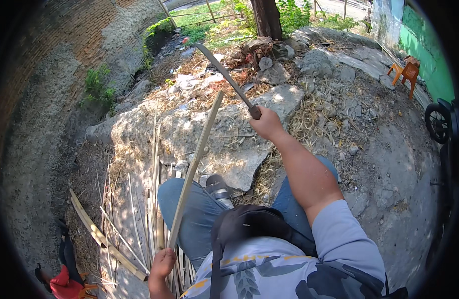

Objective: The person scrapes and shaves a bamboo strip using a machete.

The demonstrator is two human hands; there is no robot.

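Note:
My right hand (267, 124) is closed round the dark handle of a machete (224, 74), its long blade raised toward the upper left. In my left hand (163, 262) is the lower end of a long split bamboo strip (195, 162), which slants upward past my left knee. The strip's top end stands apart from the blade, a little below it. Beside my left leg, a bundle of thin bamboo strips (151, 219) lies on the ground. Farther left rest thicker split bamboo pieces (106, 241).
A broken concrete slab (189, 127) lies before my feet, with rubble and dry shavings around it. A brick wall (65, 55) rises on the left. At right are an orange plastic chair (410, 74) and a motorcycle (441, 122). Someone in red (66, 284) is at lower left.

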